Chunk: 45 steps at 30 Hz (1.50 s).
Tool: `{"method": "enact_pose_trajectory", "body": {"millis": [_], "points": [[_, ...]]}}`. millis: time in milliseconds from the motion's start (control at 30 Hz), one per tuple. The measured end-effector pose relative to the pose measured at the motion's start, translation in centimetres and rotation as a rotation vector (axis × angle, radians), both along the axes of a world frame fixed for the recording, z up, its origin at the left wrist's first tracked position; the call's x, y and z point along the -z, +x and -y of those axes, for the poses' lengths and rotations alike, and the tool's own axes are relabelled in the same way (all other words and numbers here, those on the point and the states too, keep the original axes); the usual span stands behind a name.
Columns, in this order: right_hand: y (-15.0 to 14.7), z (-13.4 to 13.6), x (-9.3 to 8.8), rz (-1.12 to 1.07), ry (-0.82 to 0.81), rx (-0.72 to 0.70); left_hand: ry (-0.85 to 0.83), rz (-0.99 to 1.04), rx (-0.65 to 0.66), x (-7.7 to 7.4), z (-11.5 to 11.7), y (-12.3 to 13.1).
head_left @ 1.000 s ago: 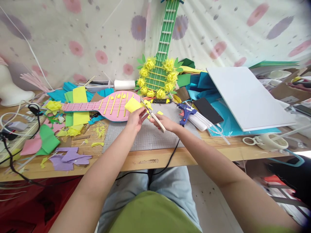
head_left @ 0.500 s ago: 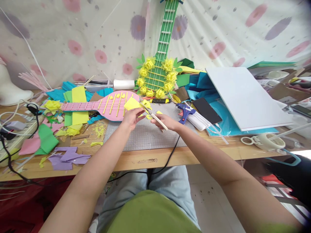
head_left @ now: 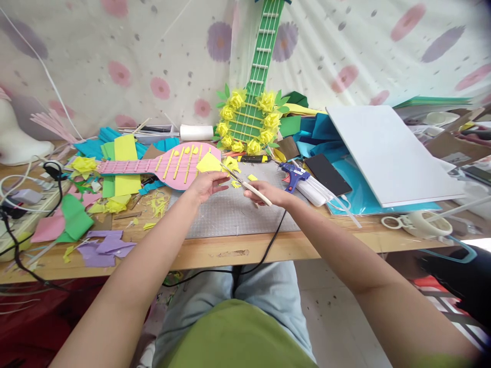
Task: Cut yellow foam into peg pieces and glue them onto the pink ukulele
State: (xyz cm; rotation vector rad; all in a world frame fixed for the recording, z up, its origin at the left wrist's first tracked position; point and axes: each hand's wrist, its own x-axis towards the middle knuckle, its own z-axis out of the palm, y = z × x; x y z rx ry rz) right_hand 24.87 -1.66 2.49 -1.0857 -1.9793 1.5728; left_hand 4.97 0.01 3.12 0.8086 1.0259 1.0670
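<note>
Pinched in my left hand (head_left: pixel 208 187) is a piece of yellow paper (head_left: pixel 209 163), held up over the desk. My right hand (head_left: pixel 265 193) grips a pair of scissors with pale handles (head_left: pixel 256 193). Their blades (head_left: pixel 231 173) point up and left, close to the paper's right edge; whether they touch it I cannot tell. Small yellow scraps (head_left: pixel 252 177) lie on the grey cutting mat (head_left: pixel 230 217) beneath. Just behind the yellow paper lies a pink paper instrument (head_left: pixel 172 174) with yellow strips across its body.
A green paper instrument with yellow flowers (head_left: pixel 249 117) leans against the curtain. A blue glue gun (head_left: pixel 294 175), a black phone (head_left: pixel 327 174) and a white board (head_left: pixel 395 153) lie right. Purple (head_left: pixel 107 249) and green paper scraps (head_left: pixel 74 219) lie left. A black cable (head_left: pixel 270 245) crosses the desk edge.
My right hand and the scissors have shifted slightly right and down, away from my left hand. My left hand still holds the yellow paper in nearly the same spot.
</note>
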Motion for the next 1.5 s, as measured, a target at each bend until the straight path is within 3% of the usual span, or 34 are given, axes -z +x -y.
{"method": "enact_pose_trajectory", "body": {"millis": [333, 767, 1300, 1400, 1500], "points": [[0.4, 0.7, -0.8, -0.011, -0.016, -0.056, -0.075, 0.030, 0.090, -0.3, -0.1, -0.5], [0.6, 0.1, 0.6, -0.054, -0.098, -0.028, -0.217, 0.098, 0.149, -0.1, -0.5, -0.9], [1.0, 0.1, 1.5, -0.075, -0.101, 0.018, -0.179, 0.012, 0.176, 0.0, -0.6, -0.5], [1.0, 0.0, 1.4, -0.119, -0.101, 0.091, -0.084, -0.058, 0.166, 0.3, -0.5, -0.4], [0.5, -0.3, 1.3, -0.164, -0.052, 0.255, 0.000, -0.140, 0.158, 0.6, -0.1, -0.2]]}}
